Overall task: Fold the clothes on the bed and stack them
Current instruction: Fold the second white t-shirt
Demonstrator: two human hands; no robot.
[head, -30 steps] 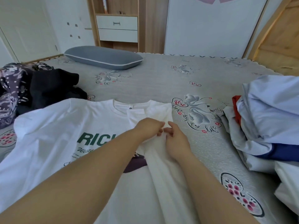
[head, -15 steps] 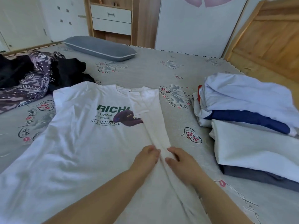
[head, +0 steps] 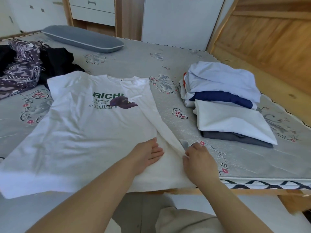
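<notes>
The white T-shirt point(head: 87, 132) lies face up on the bed point(head: 185, 52), its right side already turned inward in a long narrow strip. The left hand point(head: 148, 153) rests flat on the cloth, fingers straight, beside the fold; the right hand point(head: 198, 158) has its fingers curled at the folded edge near the hem, apparently pinching it. The shirt looks thin, light and limp, so it will likely wrinkle and slide; hold it by hem and shoulder edges. A stack of folded clothes point(head: 227, 105) sits to the right, unfolded dark garments point(head: 33, 64) to the far left
</notes>
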